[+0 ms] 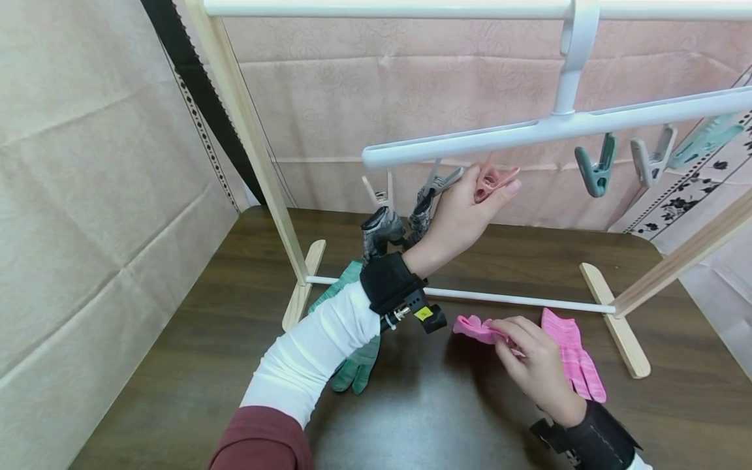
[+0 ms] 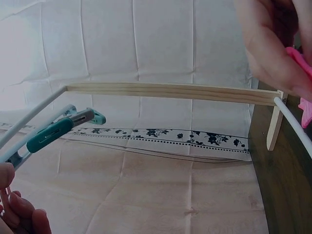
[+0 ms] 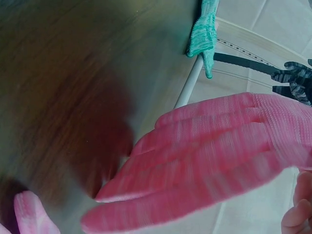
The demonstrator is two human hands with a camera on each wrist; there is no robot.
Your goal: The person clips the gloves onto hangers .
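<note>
My left hand (image 1: 490,186) is raised to the white hanger bar (image 1: 529,130) and pinches a pink clothespin (image 1: 496,177) that hangs from it. Two grey patterned gloves (image 1: 382,232) hang from the clips just left of it. Lower down, my right hand (image 1: 504,334) pinches a pink glove (image 1: 474,326) just above the dark table (image 1: 176,365); the right wrist view shows this pink glove (image 3: 204,161) close up, its fingers spread. A second pink glove (image 1: 578,359) lies flat beside that hand. A green glove (image 1: 352,369) lies under my left forearm.
The hanger hangs on a wooden rack (image 1: 247,130) whose feet and white bottom rod (image 1: 517,300) stand on the table. Teal clips (image 1: 596,171) and a grey clip (image 1: 652,156) hang free on the bar's right half. Cloth walls close in at the left and behind.
</note>
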